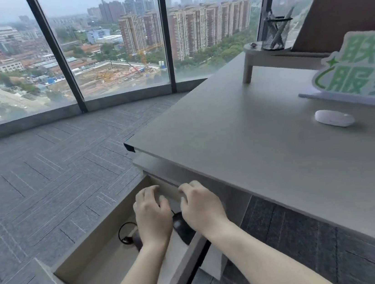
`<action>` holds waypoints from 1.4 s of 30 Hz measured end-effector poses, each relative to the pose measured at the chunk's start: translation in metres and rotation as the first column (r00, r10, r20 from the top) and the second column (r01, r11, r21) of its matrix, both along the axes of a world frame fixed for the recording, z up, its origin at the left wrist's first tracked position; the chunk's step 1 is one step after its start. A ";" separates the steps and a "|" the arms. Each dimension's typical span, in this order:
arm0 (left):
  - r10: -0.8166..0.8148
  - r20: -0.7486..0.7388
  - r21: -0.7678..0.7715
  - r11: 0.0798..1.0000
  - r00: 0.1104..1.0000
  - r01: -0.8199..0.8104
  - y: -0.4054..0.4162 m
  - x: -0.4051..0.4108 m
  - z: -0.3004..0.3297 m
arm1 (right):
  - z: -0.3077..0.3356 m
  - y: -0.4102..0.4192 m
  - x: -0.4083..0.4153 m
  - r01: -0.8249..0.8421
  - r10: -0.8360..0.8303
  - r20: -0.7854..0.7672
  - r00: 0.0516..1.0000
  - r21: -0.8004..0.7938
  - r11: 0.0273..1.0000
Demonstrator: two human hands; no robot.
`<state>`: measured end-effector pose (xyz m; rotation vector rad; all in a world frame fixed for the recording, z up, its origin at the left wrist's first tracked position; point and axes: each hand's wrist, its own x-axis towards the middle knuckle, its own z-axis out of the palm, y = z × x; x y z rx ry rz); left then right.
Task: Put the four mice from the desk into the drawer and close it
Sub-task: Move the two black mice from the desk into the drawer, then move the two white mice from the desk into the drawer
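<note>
The drawer is pulled out below the grey desk. Both my hands hover inside it, side by side. My left hand has its fingers spread and nothing in it. My right hand is also spread and holds nothing. Under them lie two dark mice: one black mouse shows between the hands, and another dark mouse with a coiled black cable peeks out left of my left wrist. A white mouse rests on the desk at the right.
A white and green sign stands behind the white mouse. A small riser with a mesh pen cup sits at the desk's far end, beside a brown chair back. Grey carpet and large windows lie to the left.
</note>
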<state>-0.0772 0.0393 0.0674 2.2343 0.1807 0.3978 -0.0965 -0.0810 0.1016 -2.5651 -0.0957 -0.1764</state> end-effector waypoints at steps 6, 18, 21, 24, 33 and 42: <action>-0.252 0.252 -0.105 0.953 0.934 0.286 -0.114 -0.005 0.099 | 0.097 -0.124 -0.034 0.212 -0.273 0.357 0.893 0.202 0.956; -0.727 -0.122 0.232 0.641 0.676 0.732 -0.382 0.048 0.092 | 0.061 -0.447 -0.069 0.780 -0.762 0.171 0.625 -0.114 0.615; -0.707 -0.188 0.351 0.600 0.682 0.719 -0.425 0.069 0.088 | 0.049 -0.485 -0.064 0.780 -0.786 0.046 0.617 -0.167 0.603; -0.701 -0.241 0.445 0.535 0.671 0.718 -0.459 0.089 0.087 | 0.037 -0.504 -0.059 0.796 -0.805 0.033 0.592 -0.180 0.578; -0.673 -0.249 0.491 0.532 0.696 0.690 -0.468 0.088 0.093 | 0.029 -0.499 -0.063 0.764 -0.753 0.131 0.645 -0.106 0.636; -0.499 -0.077 0.179 0.845 0.863 0.504 -0.331 0.026 0.111 | 0.069 -0.362 -0.066 0.567 -0.589 0.177 0.789 0.162 0.808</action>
